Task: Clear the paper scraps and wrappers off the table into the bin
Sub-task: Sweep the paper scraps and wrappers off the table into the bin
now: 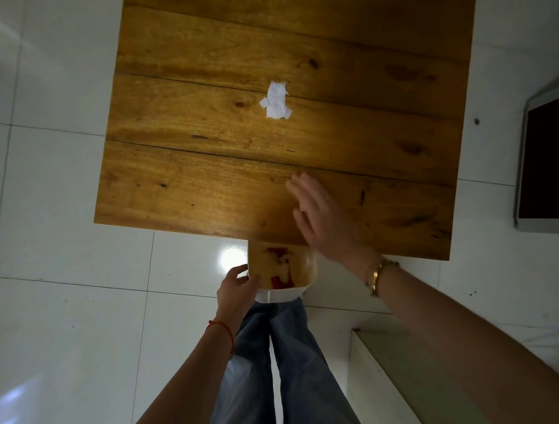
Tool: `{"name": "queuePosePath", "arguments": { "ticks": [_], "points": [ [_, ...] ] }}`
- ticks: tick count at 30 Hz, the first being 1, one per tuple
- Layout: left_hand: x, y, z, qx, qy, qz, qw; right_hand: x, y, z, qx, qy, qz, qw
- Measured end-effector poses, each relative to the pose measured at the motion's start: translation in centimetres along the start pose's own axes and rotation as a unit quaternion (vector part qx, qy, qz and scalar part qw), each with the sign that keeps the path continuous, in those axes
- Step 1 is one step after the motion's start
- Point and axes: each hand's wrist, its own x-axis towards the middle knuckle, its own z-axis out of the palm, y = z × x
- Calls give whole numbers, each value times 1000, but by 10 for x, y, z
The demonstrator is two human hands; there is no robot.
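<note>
The person stands at the near edge of the wooden table point(200, 171), both bare arms reaching forward and down. The right hand point(319, 222) hovers flat over the near right part of the tabletop, palm down, fingers stretched out and slightly spread, holding nothing; it looks blurred. The wrist bends a little so the fingers point toward the far left, and a gold bracelet point(376, 276) sits on that wrist, just off the table's near edge. The left hand point(236, 291) is lower, below the tabletop's level, curled around the left side of the bin point(278, 295), thumb and fingers wrapped on its white rim. A thin red string point(222, 328) circles the left wrist. The bin sits tucked against the table's near edge, part of its opening hidden under the tabletop, with red and white wrappers point(281, 269) inside. One cluster of white paper scraps point(276, 101) remains on the table, near its middle, well apart from the right hand and farther away. Blue jeans point(295, 372) show beneath the bin, over the pale tiled floor point(53, 231).
</note>
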Motion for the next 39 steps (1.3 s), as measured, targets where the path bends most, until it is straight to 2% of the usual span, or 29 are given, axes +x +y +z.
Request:
{"name": "queuePosePath", "arguments": {
  "ticks": [3,9,11,16,19,23,28,34,39],
  "points": [
    [0,0,-2,-2,3,-2,1000,34,4,-10,15,-18,77,997],
    [-3,0,-8,-3,0,-4,1000,-5,-18,27,-23,-120,52,991],
    [-4,-2,-10,-2,-1,-4,1000,-26,-26,38,-36,-141,15,989],
    [-5,-5,-17,-4,-4,2,1000,-67,-29,43,-3,-226,-150,962],
    [-6,-7,-20,-3,-3,3,1000,-52,-25,32,-15,-174,-143,974],
    [-4,-7,-23,3,-4,6,1000,25,-15,2,-54,-64,-19,996],
    [-2,-3,-23,3,-5,3,1000,118,-1,-25,-47,-50,92,993],
    [-1,-1,-22,-5,-10,-5,1000,158,4,-36,-98,-104,57,988],
    [-6,1,-21,-7,-17,-12,1000,115,-7,-25,-122,-119,-39,985]
  ]
}}
